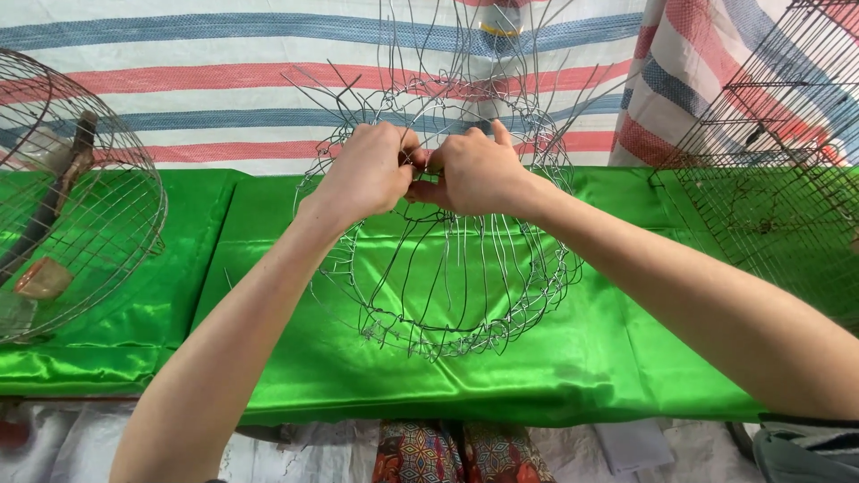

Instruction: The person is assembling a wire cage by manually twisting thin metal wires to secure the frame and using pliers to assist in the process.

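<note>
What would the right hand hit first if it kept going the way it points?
Probably the left hand: the right hand points leftward, fingertips already meeting it on the round bare-wire cage frame.

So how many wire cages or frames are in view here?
3: an unfinished wire frame at centre, gripped by both hands; a round cage at left; a rectangular mesh cage at right. Others may lie off-frame.

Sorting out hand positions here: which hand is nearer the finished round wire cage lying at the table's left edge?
Left. The left hand grips the unfinished wire frame on the side toward the round wire cage; the right hand sits just beyond it.
</note>
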